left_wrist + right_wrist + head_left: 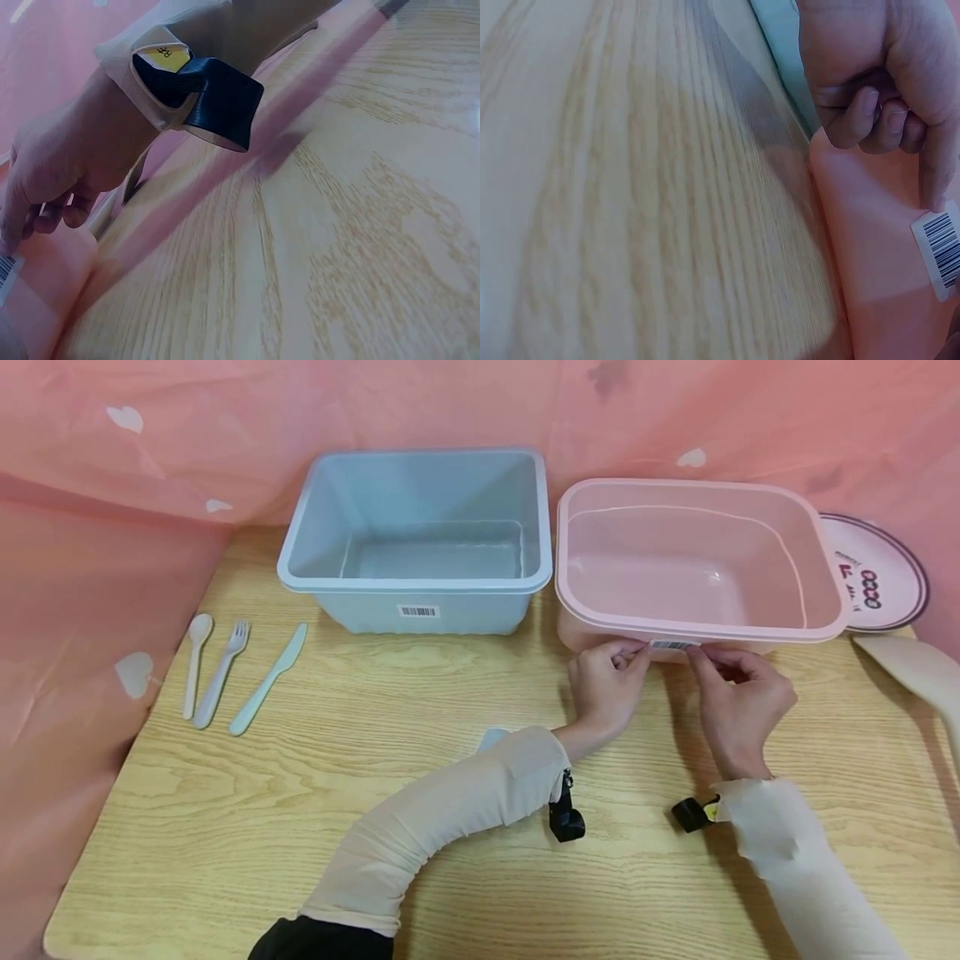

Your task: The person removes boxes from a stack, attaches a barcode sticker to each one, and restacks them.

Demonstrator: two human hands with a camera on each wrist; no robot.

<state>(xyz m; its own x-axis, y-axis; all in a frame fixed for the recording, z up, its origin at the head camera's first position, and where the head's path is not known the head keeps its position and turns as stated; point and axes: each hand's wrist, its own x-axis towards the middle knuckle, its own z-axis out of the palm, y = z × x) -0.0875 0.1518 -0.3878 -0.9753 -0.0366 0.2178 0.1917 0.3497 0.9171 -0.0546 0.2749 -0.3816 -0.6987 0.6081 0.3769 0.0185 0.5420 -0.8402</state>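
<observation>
A pale pink bin (817, 527) stands at the back right of the wooden table (375, 710). A white barcode label (673, 645) is stuck on its front wall. My left hand (639, 652) has its fingers curled, thumb and index fingertip at the label's left end. My right hand (699, 653) does the same at the right end. In the right wrist view the left hand (900, 150) sets its index fingertip on a corner of the label (941, 251). The left wrist view catches the right hand (30, 225) just above the label (6, 274).
A light blue bin (420, 583) stands beside the pink one. A spoon (197, 660), fork (222, 672) and knife (268, 678) lie at the left. A round printed plate (873, 572) and a white object (918, 672) sit at the right. Pink sheeting surrounds the table.
</observation>
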